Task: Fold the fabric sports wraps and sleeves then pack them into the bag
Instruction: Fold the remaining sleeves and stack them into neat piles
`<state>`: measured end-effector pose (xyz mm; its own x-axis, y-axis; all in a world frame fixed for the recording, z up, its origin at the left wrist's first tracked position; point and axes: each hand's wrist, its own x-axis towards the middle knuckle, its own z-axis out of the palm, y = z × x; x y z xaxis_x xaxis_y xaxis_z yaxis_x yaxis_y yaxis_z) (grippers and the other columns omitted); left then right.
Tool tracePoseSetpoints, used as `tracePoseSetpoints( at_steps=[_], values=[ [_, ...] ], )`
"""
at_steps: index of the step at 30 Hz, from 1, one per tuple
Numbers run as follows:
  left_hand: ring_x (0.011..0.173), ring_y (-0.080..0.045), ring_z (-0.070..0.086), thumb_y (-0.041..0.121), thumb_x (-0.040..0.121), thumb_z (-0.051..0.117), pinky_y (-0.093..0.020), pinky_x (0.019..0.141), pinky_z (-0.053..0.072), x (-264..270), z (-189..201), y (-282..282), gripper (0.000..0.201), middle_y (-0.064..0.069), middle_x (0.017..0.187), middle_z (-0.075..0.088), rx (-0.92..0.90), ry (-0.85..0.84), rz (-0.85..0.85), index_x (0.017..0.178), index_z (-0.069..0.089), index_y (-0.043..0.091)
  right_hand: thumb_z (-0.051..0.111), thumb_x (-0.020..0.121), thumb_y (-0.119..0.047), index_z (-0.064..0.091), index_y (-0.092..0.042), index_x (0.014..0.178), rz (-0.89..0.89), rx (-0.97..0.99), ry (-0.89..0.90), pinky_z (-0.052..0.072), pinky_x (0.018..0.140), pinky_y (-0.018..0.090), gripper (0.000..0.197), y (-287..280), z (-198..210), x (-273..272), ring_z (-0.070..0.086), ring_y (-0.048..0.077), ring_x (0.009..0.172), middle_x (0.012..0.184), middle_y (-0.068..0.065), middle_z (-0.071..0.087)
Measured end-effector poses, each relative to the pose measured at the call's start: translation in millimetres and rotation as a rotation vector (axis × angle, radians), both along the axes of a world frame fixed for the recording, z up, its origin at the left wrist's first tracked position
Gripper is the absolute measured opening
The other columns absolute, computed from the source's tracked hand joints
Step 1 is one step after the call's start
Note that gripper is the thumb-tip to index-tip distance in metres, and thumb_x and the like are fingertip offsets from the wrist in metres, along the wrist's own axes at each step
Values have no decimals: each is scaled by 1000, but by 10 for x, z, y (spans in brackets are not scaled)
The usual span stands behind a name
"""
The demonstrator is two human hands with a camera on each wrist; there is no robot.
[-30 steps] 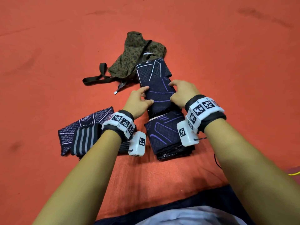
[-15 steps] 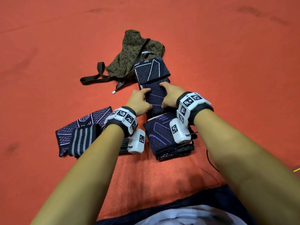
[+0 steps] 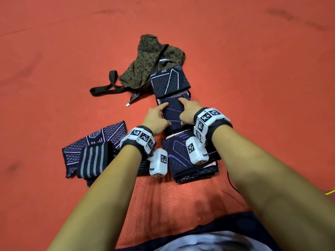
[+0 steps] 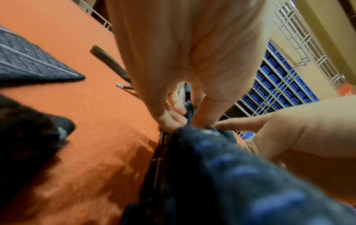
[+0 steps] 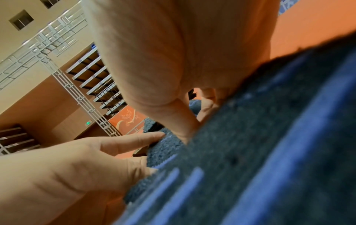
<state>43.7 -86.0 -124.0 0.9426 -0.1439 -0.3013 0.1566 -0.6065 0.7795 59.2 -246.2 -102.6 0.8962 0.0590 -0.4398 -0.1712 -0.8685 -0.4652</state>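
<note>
1. A folded dark navy knit sleeve with a white diamond grid (image 3: 94, 142) is shown lying flat on the orange-red carpeted floor (image 3: 54, 69), left of the left forearm.
2. A grey-and-black striped knit wrap (image 3: 94, 160) is laid over the near edge of that sleeve and touches it.
3. An olive leopard-print fabric bag with a dark webbing strap (image 3: 148, 60) is seen crumpled on the floor at the far end of the row of items.
4. The left hand (image 3: 155, 120) is shown gripping the left edge of a long dark navy knit sleeve with purple lines (image 3: 173, 113); the fingers are curled round the edge, with the forefinger laid along the top.
5. The long sleeve is stretched away from the person; its far end, folded back, touches the bag, and its near part rests on a stack of folded dark sleeves (image 3: 195, 171).
6. The right hand (image 3: 188, 113) is shown on the sleeve's right edge, with the forefinger extended across the fabric and the other fingers curled against it.
</note>
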Motion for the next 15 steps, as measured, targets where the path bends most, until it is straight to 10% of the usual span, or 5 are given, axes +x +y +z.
tracePoseSetpoints(
  at_steps=[8,15],
  values=[
    [101,-28,65,11,80,74,-34,100,49,-124,153,33,78,-14,122,62,128,-86,-55,150,42,22,63,86,-23,35,-21,149,46,-113,7,50,94,39,69,130,283,-118,57,38,117,138,17,54],
    [68,-25,58,3,87,64,-48,82,59,-212,388,432,51,-10,92,60,108,-8,-16,136,55,12,61,94,-19,60,-2,122,154,-246,-120,42,74,30,32,662,611,-212,62,31,108,123,17,64]
  ],
)
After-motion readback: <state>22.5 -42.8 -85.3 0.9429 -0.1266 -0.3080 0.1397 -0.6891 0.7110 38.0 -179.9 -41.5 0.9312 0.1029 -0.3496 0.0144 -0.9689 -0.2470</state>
